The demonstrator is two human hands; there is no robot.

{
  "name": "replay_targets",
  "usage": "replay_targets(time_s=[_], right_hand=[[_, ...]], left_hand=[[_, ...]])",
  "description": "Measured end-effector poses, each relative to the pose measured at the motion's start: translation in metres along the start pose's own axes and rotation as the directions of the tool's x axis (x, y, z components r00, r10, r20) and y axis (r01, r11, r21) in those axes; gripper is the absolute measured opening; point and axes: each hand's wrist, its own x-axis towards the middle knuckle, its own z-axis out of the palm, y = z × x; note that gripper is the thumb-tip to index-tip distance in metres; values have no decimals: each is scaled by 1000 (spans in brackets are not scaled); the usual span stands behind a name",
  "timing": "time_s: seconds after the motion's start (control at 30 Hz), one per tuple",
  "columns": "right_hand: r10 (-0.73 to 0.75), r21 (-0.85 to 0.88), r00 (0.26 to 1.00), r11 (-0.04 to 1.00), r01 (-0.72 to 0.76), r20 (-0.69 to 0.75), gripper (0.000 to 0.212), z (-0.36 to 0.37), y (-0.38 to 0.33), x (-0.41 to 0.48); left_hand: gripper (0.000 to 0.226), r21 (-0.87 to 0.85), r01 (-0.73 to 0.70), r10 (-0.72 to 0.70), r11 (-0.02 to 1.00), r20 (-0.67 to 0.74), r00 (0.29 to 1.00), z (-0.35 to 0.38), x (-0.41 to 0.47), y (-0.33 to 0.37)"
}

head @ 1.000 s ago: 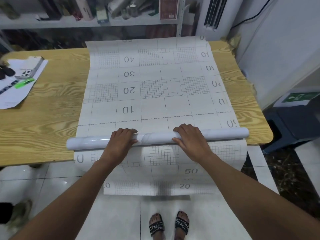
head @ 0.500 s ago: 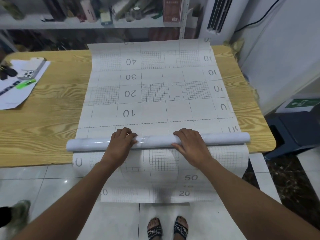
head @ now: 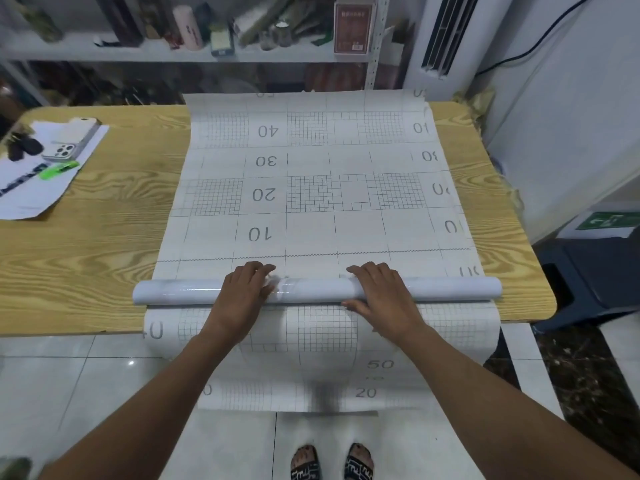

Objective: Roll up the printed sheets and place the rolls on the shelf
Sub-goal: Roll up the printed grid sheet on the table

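Note:
A long white printed sheet (head: 311, 188) with grids and numbers lies across the wooden table (head: 86, 244). Its near end hangs over the front edge toward the floor. A glossy white roll (head: 311, 289) lies crosswise on the sheet near the table's front edge. My left hand (head: 242, 292) lies over the roll left of its middle, fingers curled over the top. My right hand (head: 381, 292) holds the roll right of its middle, fingers over the top and thumb on the near side. The shelf (head: 173, 53) stands behind the table.
A phone (head: 71, 140), a green marker (head: 57, 169) and papers (head: 31, 188) lie at the table's left end. The shelf is crowded with bottles and boxes. A white air conditioner (head: 446, 36) stands at the back right, a dark bin (head: 595, 271) to the right.
Both hands have crept slightly forward over the roll toward the wavy printed line. The roll itself has barely moved on the sheet.

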Motion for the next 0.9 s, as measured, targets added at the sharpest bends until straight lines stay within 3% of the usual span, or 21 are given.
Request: replay_targets(time_s=[0.37,0.67,0.9], right_hand=[[-30,-16,1000,999,30,-7,37,-4,2,10],[-23,-49,997,998,27,78,59,-7,0,14],[-5,10,999,1000,5,52,40,-4,1,16]], left_hand=[[49,18,-59,59,998,13,998,7,3,-7],[64,-15,-105,104,994,-11,994,13,4,-11],[57,-23,-126,126,992,-11,992,11,6,-13]])
